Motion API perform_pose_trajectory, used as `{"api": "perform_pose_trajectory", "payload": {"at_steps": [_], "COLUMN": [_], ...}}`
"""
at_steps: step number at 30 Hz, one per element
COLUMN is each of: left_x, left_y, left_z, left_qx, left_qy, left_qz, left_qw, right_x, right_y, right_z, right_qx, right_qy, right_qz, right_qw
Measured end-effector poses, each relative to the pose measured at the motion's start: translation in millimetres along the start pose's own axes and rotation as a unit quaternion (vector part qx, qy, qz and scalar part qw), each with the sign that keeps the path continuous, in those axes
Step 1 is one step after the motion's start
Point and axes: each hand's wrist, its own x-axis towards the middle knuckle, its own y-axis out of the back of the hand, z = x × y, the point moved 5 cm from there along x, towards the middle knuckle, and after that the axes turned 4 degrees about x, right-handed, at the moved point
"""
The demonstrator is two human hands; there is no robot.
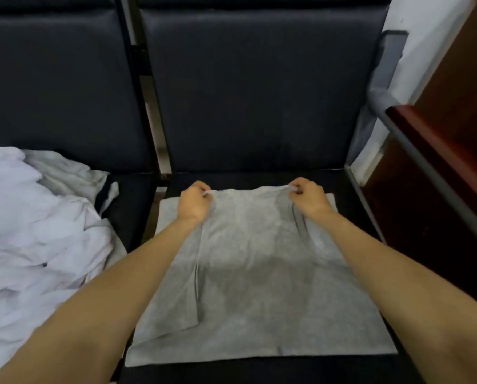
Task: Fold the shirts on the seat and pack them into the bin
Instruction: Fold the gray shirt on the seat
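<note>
We see the grey shirt (259,273) lying flat on the dark seat (259,180). It is a soft, faintly mottled knit folded into a rough rectangle, its sides turned inward, with long creases running down the left and right. Our left grip (194,202) and right grip (309,196) are each clamped on the far edge of the cloth, fingers curled and pinching a small ridge of fabric near either corner. The edge between them is drawn taut and slightly lifted. The seat cushion is smooth, matte and near black, and a padded backrest (254,92) of the same material rises behind it. On the neighbouring seat (133,200) to the left lies a crumpled heap of white shirts (37,231), all loose folds. A pale metal bar (151,106) divides the two backrests. At the right stands a reddish-brown wooden cabinet (439,176) with a glossy edge.
</note>
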Motion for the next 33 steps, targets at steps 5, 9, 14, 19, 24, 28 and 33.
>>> {"api": "perform_pose_trajectory", "payload": {"at_steps": [5,9,14,19,24,28,33], "left_x": [5,-29,-120,-202,-232,-238,-238], "left_y": [-11,2,32,58,80,90,89], "left_z": [-12,-10,-38,-77,-107,-108,-106], "left_qx": [0.026,0.018,0.067,0.120,0.146,0.107,0.002], "left_qy": [-0.007,-0.009,-0.025,-0.017,0.018,0.018,0.033], "left_qz": [-0.014,-0.056,-0.131,-0.159,-0.108,-0.038,0.003], "left_qw": [1.000,0.998,0.989,0.980,0.983,0.993,0.999], "right_x": [5,-22,-99,-178,-231,-246,-252], "right_y": [-10,-3,24,47,57,60,66], "right_z": [15,11,31,73,101,108,91], "right_qx": [-0.010,-0.034,-0.106,-0.123,-0.127,-0.104,0.028], "right_qy": [-0.019,-0.004,-0.033,-0.092,-0.156,-0.151,-0.086], "right_qz": [0.033,0.004,-0.031,-0.004,0.016,0.033,0.094], "right_qw": [0.999,0.999,0.993,0.988,0.980,0.983,0.991]}}
